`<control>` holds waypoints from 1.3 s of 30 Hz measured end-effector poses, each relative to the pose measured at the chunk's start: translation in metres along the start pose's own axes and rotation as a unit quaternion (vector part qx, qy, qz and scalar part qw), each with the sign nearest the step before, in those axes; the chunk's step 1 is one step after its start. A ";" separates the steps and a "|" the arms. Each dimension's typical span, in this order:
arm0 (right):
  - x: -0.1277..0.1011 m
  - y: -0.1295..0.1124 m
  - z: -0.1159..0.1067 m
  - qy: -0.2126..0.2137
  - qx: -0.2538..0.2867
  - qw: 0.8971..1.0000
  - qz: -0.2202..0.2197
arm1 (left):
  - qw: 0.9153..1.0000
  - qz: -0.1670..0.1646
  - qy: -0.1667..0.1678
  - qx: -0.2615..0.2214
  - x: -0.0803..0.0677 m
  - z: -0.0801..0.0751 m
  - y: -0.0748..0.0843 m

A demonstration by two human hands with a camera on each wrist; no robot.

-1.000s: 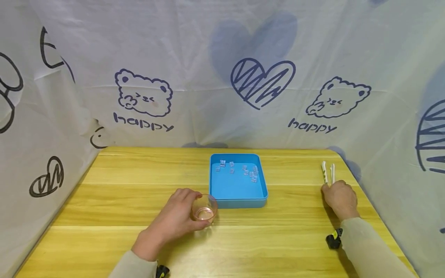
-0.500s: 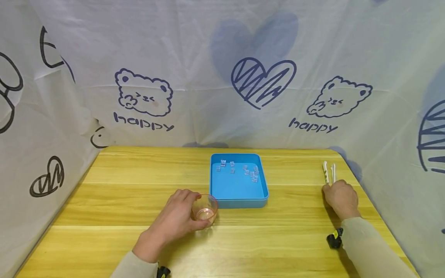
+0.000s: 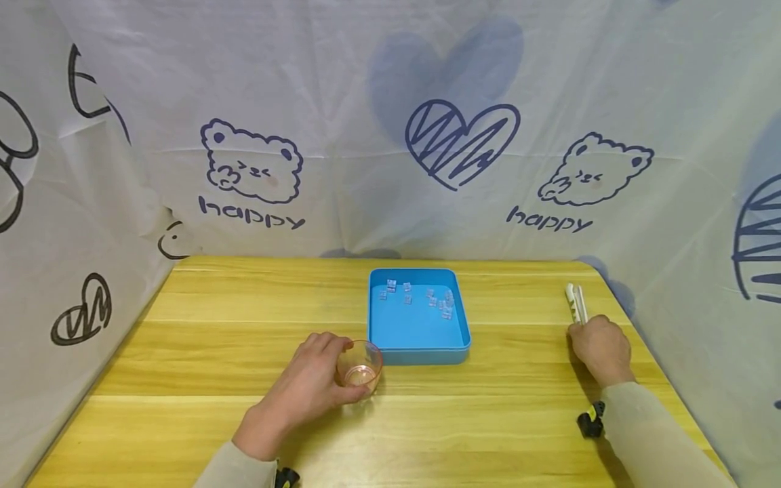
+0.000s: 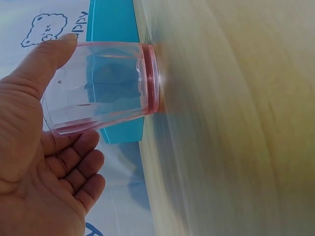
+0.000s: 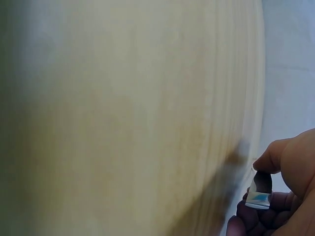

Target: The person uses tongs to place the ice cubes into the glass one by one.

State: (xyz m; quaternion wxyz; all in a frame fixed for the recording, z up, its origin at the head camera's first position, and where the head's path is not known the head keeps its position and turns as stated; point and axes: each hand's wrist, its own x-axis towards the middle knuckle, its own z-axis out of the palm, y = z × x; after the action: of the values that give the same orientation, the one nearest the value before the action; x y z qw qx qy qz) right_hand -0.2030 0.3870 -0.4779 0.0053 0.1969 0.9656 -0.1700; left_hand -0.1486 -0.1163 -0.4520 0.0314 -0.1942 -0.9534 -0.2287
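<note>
Here a clear cup with a pink base is held upright on the wooden bench by the left hand, whose thumb and fingers are curled round its wall; in the left wrist view the thumb is seen lying along the cup's side while the cup's base stays flat on the wood. The cup stands just beside the near left corner of a blue tray, apart from it by a narrow strip of wood. Small clear cubes are scattered in the far half of the tray, and its near half is shown as bare blue floor. Near the right edge of the bench, white tongs are gripped at their near end by the right hand, the two arms being pressed close together and pointed away toward the back edge. In the right wrist view the fingers are seen closed on a shiny end of the tongs. A broad stretch of bare wood is left between the tray and the right hand, and another to the left of the cup. The bench is walled on three sides by a printed cloth.
</note>
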 end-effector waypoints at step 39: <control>-0.067 -0.132 -0.036 0.028 0.070 0.975 -0.208 | 1.000 0.004 0.005 0.017 -0.001 -0.004 0.007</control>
State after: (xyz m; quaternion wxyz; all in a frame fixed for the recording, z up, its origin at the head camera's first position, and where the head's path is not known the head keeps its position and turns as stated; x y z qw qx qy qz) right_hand -0.1897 0.2590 -0.3959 -0.0708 -0.0034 0.9708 -0.2293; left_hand -0.1455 -0.1130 -0.4457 0.0402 -0.1960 -0.9563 -0.2131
